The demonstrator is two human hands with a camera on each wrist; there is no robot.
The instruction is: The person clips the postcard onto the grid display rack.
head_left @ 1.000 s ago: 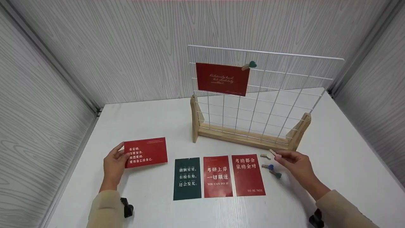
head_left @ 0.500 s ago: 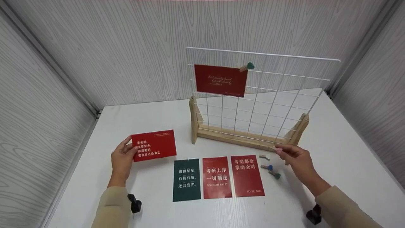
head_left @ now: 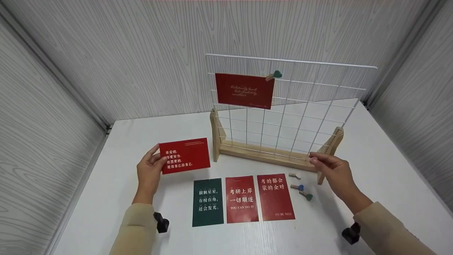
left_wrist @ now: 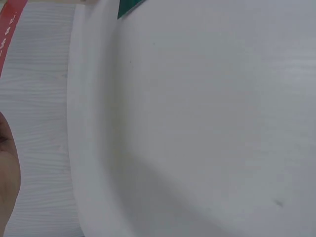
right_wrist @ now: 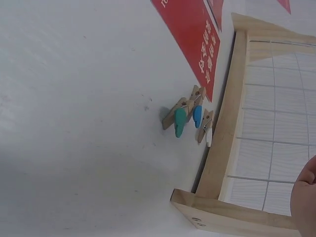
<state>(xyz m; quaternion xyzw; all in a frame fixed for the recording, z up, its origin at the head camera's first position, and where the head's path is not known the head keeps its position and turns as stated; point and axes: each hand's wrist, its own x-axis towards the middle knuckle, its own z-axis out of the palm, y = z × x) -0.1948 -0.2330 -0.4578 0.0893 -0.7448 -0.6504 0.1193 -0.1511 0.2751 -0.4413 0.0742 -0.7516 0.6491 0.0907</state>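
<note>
My left hand [head_left: 150, 173] pinches a red card [head_left: 191, 157] with white Chinese writing by its left edge, raised left of the rack. In the left wrist view only part of the hand [left_wrist: 7, 182] and a corner of the card [left_wrist: 9, 22] show. My right hand [head_left: 334, 173] pinches a small wooden clothespin between thumb and forefinger, now almost hidden by the fingers, before the rack's lower right part. On the white wire grid rack [head_left: 276, 156], a red card [head_left: 244, 92] hangs from a clothespin with a green heart [head_left: 277, 74].
A dark green card [head_left: 208, 216], a red card [head_left: 242, 215] and another red card [head_left: 275, 202] lie in a row before the rack. Right of them are clothespins with white [right_wrist: 208, 136], blue [right_wrist: 197, 116] and green [right_wrist: 180, 122] hearts. Grey wood-grain panels [head_left: 155, 53] enclose the table.
My left hand has carried the red card right and up, toward the rack. My right hand has lifted the clothespin away from the others, up in front of the rack's base.
</note>
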